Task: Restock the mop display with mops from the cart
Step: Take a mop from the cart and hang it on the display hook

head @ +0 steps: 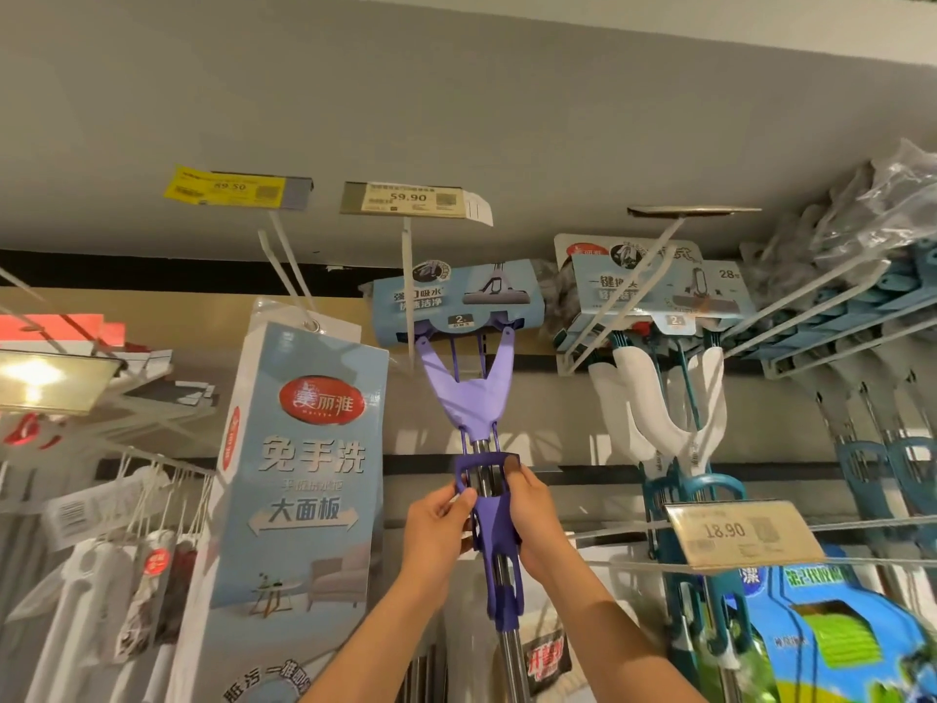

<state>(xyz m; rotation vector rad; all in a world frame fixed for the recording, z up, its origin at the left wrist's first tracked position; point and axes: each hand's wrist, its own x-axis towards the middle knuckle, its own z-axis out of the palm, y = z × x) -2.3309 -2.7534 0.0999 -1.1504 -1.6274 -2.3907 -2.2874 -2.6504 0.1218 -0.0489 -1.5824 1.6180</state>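
Note:
A purple sponge mop (469, 393) stands upright at the display, its head in a light-blue card sleeve (456, 301) up by the white hook (407, 276) under the 59.90 tag. My left hand (438, 525) grips the dark purple squeeze handle (494, 525) from the left. From the right, my right hand (532, 515) holds the same handle, fingers curled round it. The steel pole (512, 662) runs down between my forearms.
A tall blue boxed flat mop (299, 469) hangs just left. White-and-teal mops (659, 398) hang on hooks to the right, with more bagged ones (862, 276) beyond. Price tags read 59.90 (408, 197) and 18.90 (735, 532). Wire rails (760, 565) cross the lower right.

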